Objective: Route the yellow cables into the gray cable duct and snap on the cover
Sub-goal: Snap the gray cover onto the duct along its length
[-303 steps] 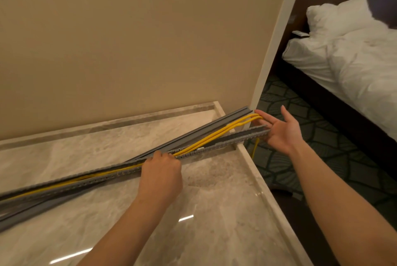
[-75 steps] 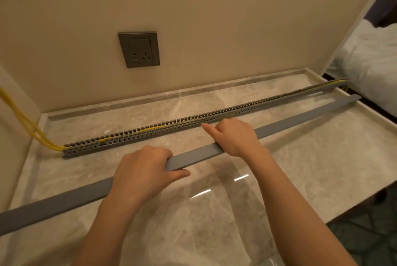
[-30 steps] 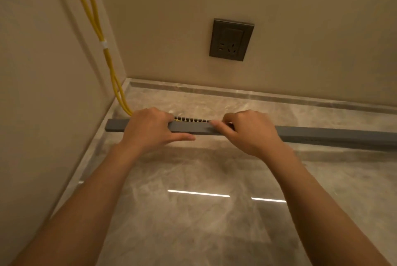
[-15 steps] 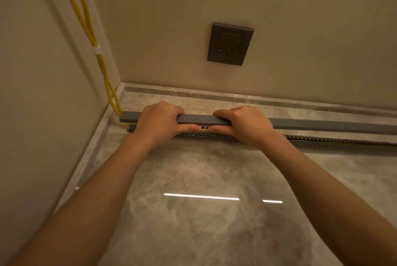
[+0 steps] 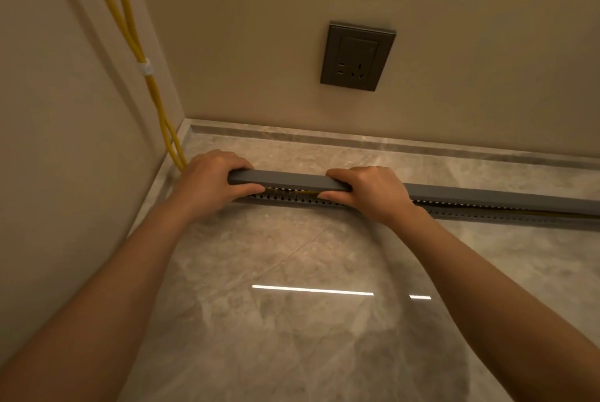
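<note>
The gray slotted cable duct [image 5: 292, 202] lies along the marble counter, running off to the right. Yellow cables [image 5: 136, 44] come down the left wall and show inside the duct [image 5: 519, 212]. The flat gray cover [image 5: 285, 180] sits just above the duct, a thin gap under it. My left hand [image 5: 211, 184] grips the cover's left end, fingers over the top and thumb below. My right hand [image 5: 370, 193] grips it a short way to the right in the same manner. The duct's left end is hidden behind my left hand.
A dark wall socket [image 5: 357, 55] sits on the back wall above the duct. The marble counter [image 5: 308, 288] has a raised rim at the back and meets the left wall. A white clip [image 5: 146, 67] binds the cables on the wall.
The cover has shifted slightly right and settled lower over the duct's left end. Both hands stay gripping it; the view has tilted a little.
</note>
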Motion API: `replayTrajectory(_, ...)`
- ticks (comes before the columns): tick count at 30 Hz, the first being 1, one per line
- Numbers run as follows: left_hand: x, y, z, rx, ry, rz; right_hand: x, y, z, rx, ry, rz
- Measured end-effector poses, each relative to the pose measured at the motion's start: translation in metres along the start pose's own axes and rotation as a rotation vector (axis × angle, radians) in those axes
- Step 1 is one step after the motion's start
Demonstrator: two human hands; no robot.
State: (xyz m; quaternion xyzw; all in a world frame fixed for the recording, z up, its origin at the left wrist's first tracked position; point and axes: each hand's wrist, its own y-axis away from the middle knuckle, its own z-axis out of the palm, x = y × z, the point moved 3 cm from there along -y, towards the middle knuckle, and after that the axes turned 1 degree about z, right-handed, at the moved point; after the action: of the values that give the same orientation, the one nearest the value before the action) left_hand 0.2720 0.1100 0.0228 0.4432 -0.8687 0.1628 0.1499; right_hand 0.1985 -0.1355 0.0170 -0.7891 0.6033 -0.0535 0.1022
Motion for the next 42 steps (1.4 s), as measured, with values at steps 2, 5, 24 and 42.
replayTrajectory(2, -0.002, 0.001, -0.001, -0.001, -0.001, 0.007, -0.004, 0.000, 0.001, 0.092, 0.028, -0.019)
replayTrajectory(5, -0.004, 0.002, 0.000, -0.024, 0.011, 0.027, -0.010, 0.003, 0.004, 0.190, 0.086, -0.050)
replayTrajectory(24, -0.004, 0.008, 0.013, 0.085, 0.092, -0.026, -0.065, -0.042, 0.015, -0.057, -0.219, -0.084)
replayTrajectory(42, -0.023, 0.061, 0.006, 0.447, 0.182, -0.231, -0.067, -0.039, 0.016, -0.032, -0.290, -0.077)
